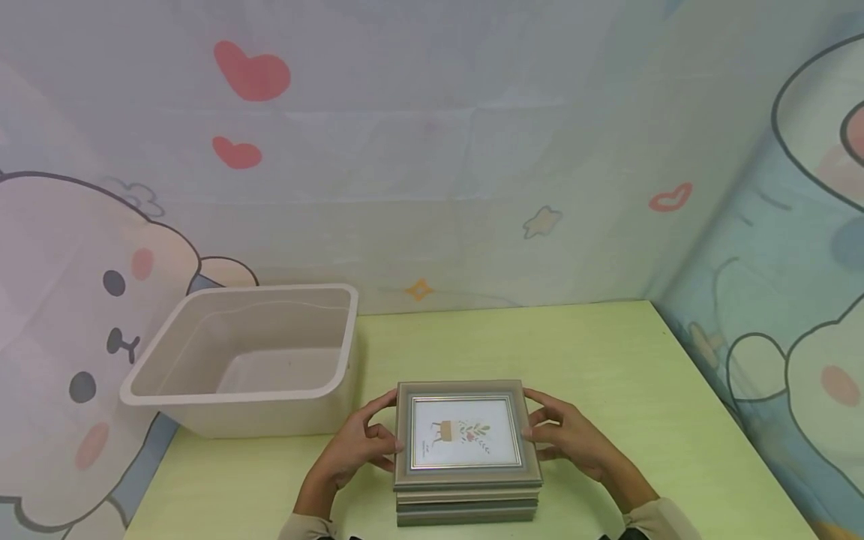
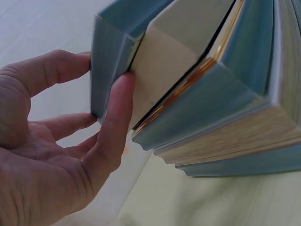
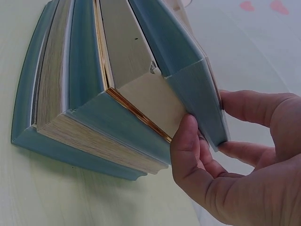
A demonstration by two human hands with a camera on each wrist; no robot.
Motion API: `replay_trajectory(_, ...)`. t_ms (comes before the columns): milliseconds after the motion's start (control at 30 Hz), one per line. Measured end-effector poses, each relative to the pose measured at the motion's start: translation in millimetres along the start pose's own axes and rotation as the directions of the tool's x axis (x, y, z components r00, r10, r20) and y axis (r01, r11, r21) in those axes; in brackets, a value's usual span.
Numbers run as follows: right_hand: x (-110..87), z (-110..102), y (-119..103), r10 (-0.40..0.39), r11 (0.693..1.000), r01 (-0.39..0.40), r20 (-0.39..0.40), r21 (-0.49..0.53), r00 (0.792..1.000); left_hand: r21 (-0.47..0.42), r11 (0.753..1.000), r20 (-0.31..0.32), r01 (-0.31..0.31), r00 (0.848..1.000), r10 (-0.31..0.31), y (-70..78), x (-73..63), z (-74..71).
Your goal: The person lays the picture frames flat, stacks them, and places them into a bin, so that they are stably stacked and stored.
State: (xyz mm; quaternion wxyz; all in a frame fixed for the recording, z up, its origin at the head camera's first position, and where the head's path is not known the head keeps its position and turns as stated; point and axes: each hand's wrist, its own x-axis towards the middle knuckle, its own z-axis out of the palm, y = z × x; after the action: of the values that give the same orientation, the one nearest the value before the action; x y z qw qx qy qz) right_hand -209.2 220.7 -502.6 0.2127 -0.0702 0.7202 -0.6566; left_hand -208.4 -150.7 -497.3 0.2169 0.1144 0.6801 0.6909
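Observation:
A stack of several picture frames stands near the front of the table. On top lies a grey-blue picture frame [image 1: 466,390] with gold inner trim and a printed flower-pot picture. My left hand [image 1: 356,442] pinches its left side, thumb on the upper face and fingers at the edge. At the opposite side my right hand [image 1: 574,435] holds it likewise. In the left wrist view a fingertip lies at the seam between this frame [image 2: 104,70] and the cream frame [image 2: 162,61] beneath. Lower frames [image 3: 99,146] in blue and wood tones show in the right wrist view.
A cream plastic bin [image 1: 347,375] stands at the table's back left, left of the stack. The light green table [image 1: 607,360] runs back to a wall hung with cartoon-printed cloth [image 1: 432,150]. A similar cloth hangs along the right side.

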Motion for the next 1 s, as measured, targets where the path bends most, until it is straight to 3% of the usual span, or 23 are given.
replay_trajectory(733,-4.6,1.8,-0.1,-0.025,0.999,0.025,-0.013,-0.028,1.000,-0.011,1.000,0.024,0.000,1.000,0.001,-6.3,0.4,0.8)
replay_trajectory(867,-6.8,7.1,0.6,-0.045,0.997,0.040,-0.075,-0.067,0.996,0.007,1.000,0.024,0.004,1.000,-0.004,-8.7,-1.4,0.5)
replay_trajectory(1000,-9.9,18.1,-0.7,-0.154,0.965,0.108,-0.185,-0.238,0.971,0.038,0.999,-0.006,0.000,1.000,0.000,-12.8,-5.9,-0.4)
